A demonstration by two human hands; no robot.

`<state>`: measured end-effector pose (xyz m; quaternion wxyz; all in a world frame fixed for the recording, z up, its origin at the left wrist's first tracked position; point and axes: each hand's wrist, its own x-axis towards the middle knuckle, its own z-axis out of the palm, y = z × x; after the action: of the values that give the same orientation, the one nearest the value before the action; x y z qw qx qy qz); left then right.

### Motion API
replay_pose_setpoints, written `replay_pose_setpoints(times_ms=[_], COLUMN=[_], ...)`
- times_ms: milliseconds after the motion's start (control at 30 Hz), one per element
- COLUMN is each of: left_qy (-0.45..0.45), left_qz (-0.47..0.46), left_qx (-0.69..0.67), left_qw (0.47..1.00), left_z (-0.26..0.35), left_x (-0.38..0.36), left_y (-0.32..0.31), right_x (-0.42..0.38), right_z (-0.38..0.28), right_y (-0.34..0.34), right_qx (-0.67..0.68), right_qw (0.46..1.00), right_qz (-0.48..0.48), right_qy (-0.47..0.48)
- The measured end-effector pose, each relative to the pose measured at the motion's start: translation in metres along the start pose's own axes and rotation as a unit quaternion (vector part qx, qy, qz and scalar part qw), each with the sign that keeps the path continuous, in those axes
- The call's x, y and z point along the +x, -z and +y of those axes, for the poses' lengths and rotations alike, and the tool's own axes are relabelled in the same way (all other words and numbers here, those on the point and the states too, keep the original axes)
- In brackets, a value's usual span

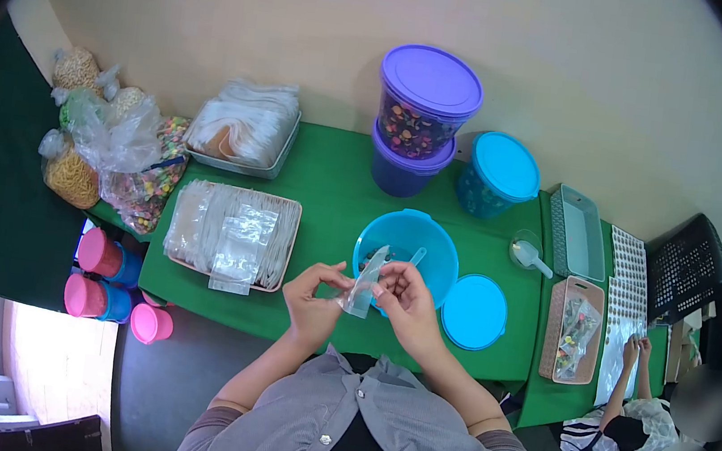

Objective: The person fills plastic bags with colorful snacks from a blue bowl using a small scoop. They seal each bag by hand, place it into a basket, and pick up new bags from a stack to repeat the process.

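Note:
A small clear plastic bag [360, 297] is held up between my two hands in front of my chest. My left hand [313, 302] pinches its left side, and my right hand [406, 305] has thumb and fingers closed on the upper right side. Just beyond the hands stands a blue tub [441, 252], partly hidden by the right hand and the bag. Inside it are dark small pieces, too small to name, and a clear handle [418, 256] leaning on the wall. Beside the tub lies a round blue lid [475, 312].
Baskets of flat plastic bags [198, 228] stand left on the green table [329, 194]. Purple tubs [433, 81] and a lidded blue tub [498, 177] stand behind. Snack bags [74, 172] lie far left. Another person's hands [637, 348] work at right near a pink basket [553, 339].

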<state>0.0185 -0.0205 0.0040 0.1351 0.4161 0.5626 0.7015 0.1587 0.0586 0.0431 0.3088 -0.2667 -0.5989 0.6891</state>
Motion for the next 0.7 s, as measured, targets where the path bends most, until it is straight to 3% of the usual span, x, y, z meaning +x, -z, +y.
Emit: replay_pose_setpoints(times_ms=[67,167,333,433,500,700], left_qy=[-0.031,-0.227,-0.245,-0.253,-0.210,-0.193], left_qz=[0.010,-0.060,-0.101,-0.147,-0.203,-0.255], left_qx=[0.011,0.183,0.249,0.247,0.192,0.227], left_qw=[0.999,0.955,0.932,0.924,0.937,0.920], left_z=[-0.002,-0.010,-0.005,-0.008,-0.010,-0.020], left_x=[0.000,0.002,0.013,0.013,0.014,0.019], left_y=[-0.002,-0.001,-0.013,-0.012,-0.006,0.007], right_x=[0.000,-0.001,0.003,0.001,0.001,0.010], right_z=[-0.002,-0.009,-0.020,-0.011,-0.008,0.001], right_y=[0.002,0.004,0.012,0.012,0.014,0.026], right_qx=[0.026,-0.050,-0.198,-0.202,-0.188,-0.181], right_qw=[0.999,0.999,0.980,0.978,0.981,0.981], right_qz=[-0.010,0.010,-0.019,-0.040,-0.047,-0.061], right_qy=[-0.030,0.013,0.027,0.015,0.001,-0.028])
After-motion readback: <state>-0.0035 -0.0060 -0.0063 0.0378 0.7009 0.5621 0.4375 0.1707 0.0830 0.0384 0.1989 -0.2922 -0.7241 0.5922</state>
